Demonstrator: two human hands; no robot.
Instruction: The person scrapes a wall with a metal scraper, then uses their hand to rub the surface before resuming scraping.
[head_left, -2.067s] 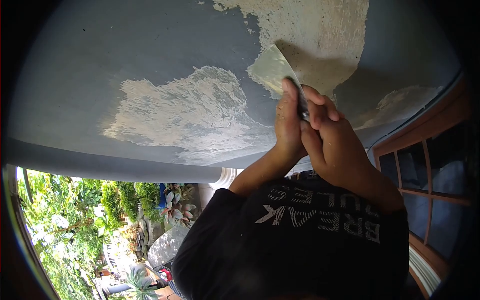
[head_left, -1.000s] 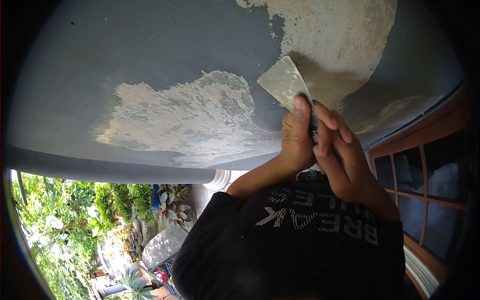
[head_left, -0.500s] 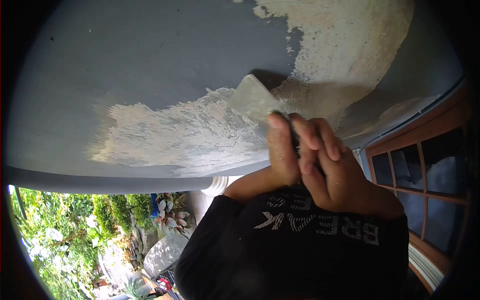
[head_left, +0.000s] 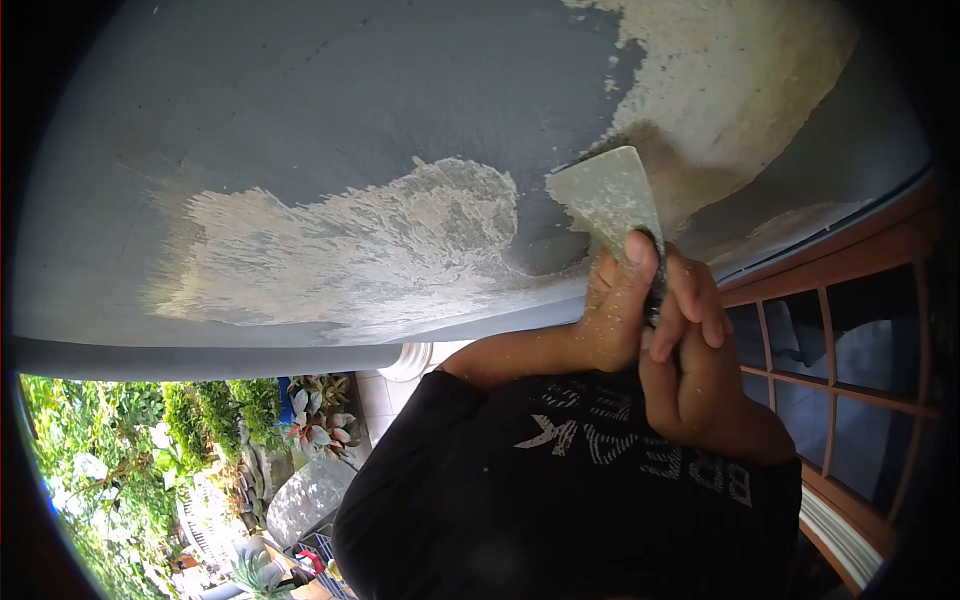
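My left hand (head_left: 622, 305) and my right hand (head_left: 695, 335) are closed together around the dark handle of a putty knife (head_left: 610, 195). The left thumb lies along the base of its wide blade, and the right fingers wrap the handle from the other side. Most of the handle is hidden by the fingers. The blade's broad edge rests against the grey painted wall (head_left: 400, 100), at the border of a bare, pale scraped patch (head_left: 740, 90). Left of the blade is another rough, flaked patch (head_left: 350, 250). Pale flecks cling to the blade and my hands.
A wooden-framed window (head_left: 830, 350) is at the right, with a dark cable (head_left: 830, 228) along the wall above it. Green plants (head_left: 110, 470), a large stone (head_left: 310, 500) and a white column base (head_left: 408, 362) are at the lower left.
Both hands and the putty knife have moved right along the wall, and the blade has turned more upright. A grey painted strip shows between the left patch and the blade.
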